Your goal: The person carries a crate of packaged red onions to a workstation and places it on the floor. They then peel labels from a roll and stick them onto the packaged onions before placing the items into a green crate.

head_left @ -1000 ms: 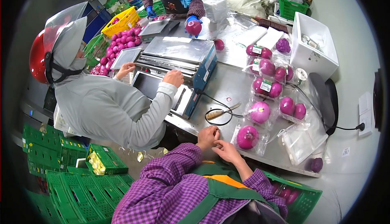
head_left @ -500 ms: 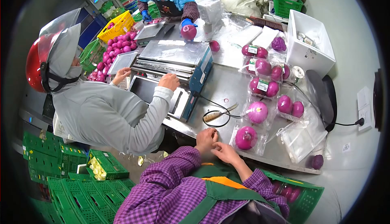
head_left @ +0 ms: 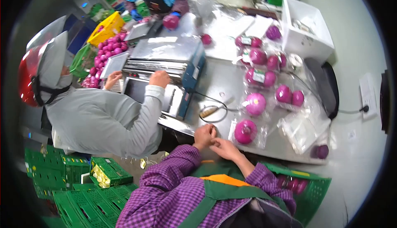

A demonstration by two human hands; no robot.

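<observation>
One bagged onion [head_left: 245, 131] beside right hand [head_left: 223, 148]

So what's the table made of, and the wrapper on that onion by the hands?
The table looks like metal, probably stainless steel: it is grey and smooth with a dull shine. The wrapper around the onion near the right hand seems to be thin clear plastic: it is see-through, crinkled and glints in the light.
</observation>
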